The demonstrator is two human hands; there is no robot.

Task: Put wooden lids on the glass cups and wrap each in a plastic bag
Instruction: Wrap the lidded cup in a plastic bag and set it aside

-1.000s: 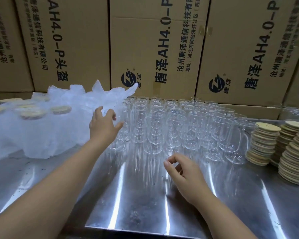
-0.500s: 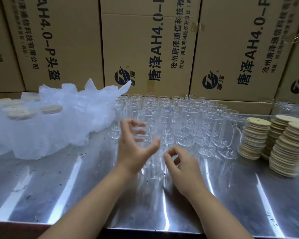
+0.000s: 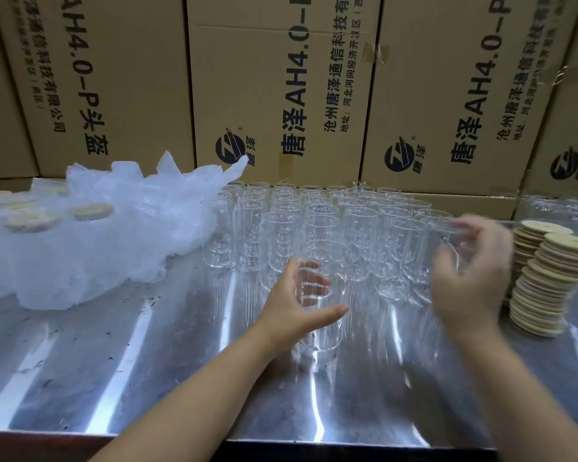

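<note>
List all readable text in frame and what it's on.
"AH4.0-P头盔": left box, sideways.
"科技有限公司": left box, smaller line.
"唐泽AH4.0-P": middle box and right box.
"沧州唐泽通信科技有": middle box, cut off at the top.
"地址:河北河间经济开发区(西": middle box, small.
"Z" round logo: middle and right box; characters beside it blurred.
Right box small lines: too blurred.
Cups, lids, bag: none.

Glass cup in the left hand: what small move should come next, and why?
Probably the right hand should reach to the lid stacks and pick the top wooden lid: the left hand grips a lidless glass cup, and the blurred right hand seems empty beside the stacks.
</note>
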